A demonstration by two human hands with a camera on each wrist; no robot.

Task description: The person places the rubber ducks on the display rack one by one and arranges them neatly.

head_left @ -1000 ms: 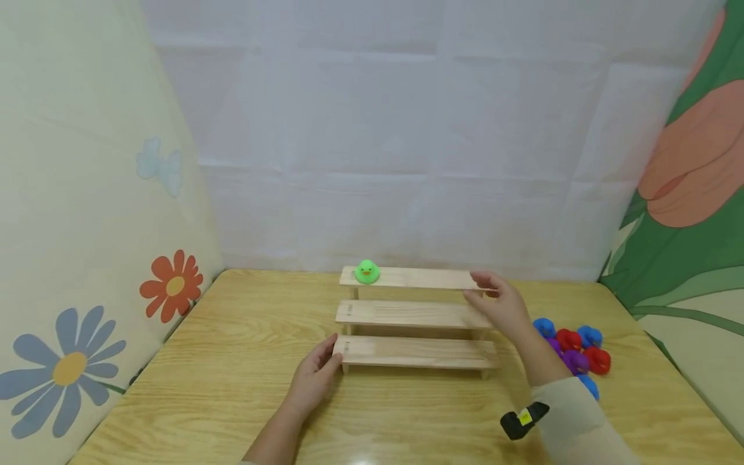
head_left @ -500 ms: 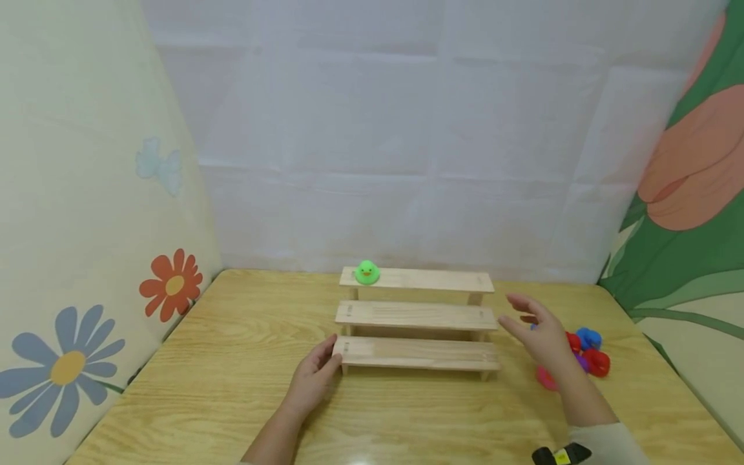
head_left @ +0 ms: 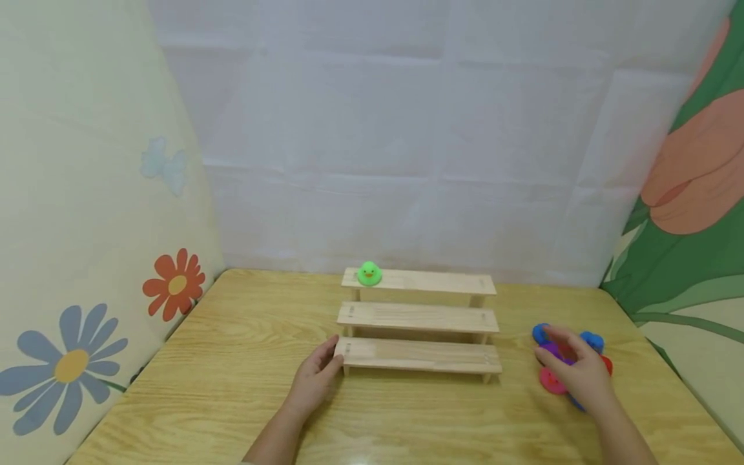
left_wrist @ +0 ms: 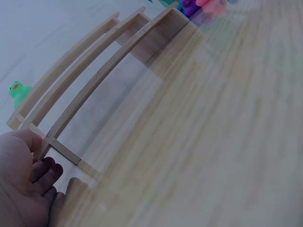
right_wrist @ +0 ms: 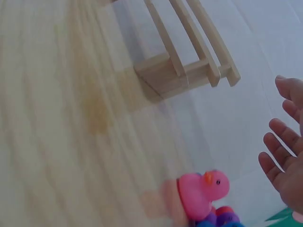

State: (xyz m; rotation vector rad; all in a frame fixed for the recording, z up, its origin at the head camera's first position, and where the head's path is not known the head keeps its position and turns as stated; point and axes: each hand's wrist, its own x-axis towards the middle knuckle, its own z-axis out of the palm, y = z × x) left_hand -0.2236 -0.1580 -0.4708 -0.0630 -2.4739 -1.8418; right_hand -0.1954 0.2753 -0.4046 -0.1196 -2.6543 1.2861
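Observation:
A three-step wooden display shelf (head_left: 418, 354) stands on the table, and a green rubber duck (head_left: 369, 274) sits at the left end of its top step. My left hand (head_left: 316, 378) grips the left end of the lowest step, thumb at the board's edge, as the left wrist view also shows. Over a cluster of rubber ducks at the right hovers my right hand (head_left: 581, 371), its fingers loosely spread and holding nothing. Closest below it are a pink duck (right_wrist: 201, 191) and a purple duck (head_left: 549, 351); the hand partly covers the cluster.
Blue ducks (head_left: 593, 341) and a red duck (head_left: 608, 365) show around the right hand. The wooden table (head_left: 256, 310) is bounded by a white cloth (head_left: 360, 142) behind and flower-printed panels at both sides.
My right hand has moved from the top step's right end down and rightward to above the duck cluster. My left hand stays at the lowest step; the green duck has not moved.

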